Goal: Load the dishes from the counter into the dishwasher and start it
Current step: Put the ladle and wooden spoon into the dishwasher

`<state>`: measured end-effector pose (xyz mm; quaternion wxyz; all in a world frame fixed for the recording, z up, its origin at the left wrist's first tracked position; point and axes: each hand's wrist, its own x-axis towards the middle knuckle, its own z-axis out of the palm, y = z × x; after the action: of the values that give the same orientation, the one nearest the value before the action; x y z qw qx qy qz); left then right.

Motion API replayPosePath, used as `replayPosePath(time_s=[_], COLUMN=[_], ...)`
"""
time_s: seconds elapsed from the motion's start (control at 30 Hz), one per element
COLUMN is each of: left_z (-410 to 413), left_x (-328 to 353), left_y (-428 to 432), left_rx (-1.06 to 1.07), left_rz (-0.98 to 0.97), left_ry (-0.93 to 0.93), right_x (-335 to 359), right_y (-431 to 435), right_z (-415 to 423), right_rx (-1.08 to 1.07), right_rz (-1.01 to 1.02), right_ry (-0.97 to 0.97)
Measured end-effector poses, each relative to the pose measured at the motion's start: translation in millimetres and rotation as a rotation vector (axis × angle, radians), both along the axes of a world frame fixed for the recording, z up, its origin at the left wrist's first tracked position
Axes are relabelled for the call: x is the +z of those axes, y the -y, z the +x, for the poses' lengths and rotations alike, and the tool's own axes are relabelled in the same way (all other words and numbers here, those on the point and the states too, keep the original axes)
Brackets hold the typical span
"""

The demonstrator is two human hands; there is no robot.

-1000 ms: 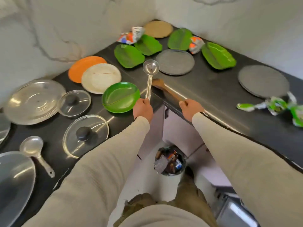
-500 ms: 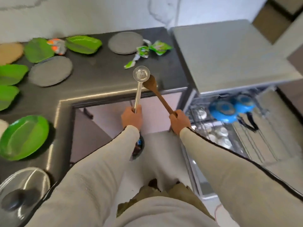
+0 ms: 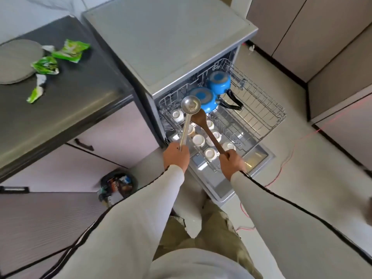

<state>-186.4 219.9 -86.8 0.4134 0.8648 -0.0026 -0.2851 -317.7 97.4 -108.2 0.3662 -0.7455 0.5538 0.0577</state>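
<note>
My left hand (image 3: 176, 157) grips the handle of a steel ladle (image 3: 190, 105), its bowl raised over the rack. A brown wooden spoon (image 3: 202, 121) is held by its handle in my right hand (image 3: 231, 162), and its head crosses just under the ladle's bowl. Both utensils hang above the pulled-out upper rack (image 3: 261, 115) of the open dishwasher (image 3: 161, 41). Two blue pots (image 3: 218, 80) lie upside down at the rack's back. Several white cups (image 3: 198, 139) sit upside down at the rack's front left.
The dark counter (image 3: 76, 97) at left carries a grey round plate (image 3: 14, 57) and green wrappers (image 3: 60, 57). A small bin (image 3: 117, 187) full of rubbish stands on the floor by the cabinets. The dishwasher door (image 3: 221, 188) lies open in front of my legs. A red cable (image 3: 285, 160) runs across the floor.
I have turned right from the counter corner to face the open dishwasher. Both hands carried the ladle and the wooden spoon along and now hold them over the upper rack.
</note>
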Motion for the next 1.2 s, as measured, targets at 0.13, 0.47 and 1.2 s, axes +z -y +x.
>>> replayPosePath(time_s=[0.13, 0.47, 1.2], left_z=[-11, 14, -34], left_x=[-29, -85, -163], left_y=[49, 175, 255], left_rx=[0.02, 0.206, 0.062], left_rz=[0.042, 0.146, 0.158], left_ry=[-0.146, -0.213, -0.125], right_x=[-26, -89, -192], right_y=[48, 189, 315], right_z=[-14, 35, 30], right_rx=[0.022, 0.164, 0.536], right_rz=[0.008, 0.036, 0.121], right_ry=[-0.113, -0.252, -0.372])
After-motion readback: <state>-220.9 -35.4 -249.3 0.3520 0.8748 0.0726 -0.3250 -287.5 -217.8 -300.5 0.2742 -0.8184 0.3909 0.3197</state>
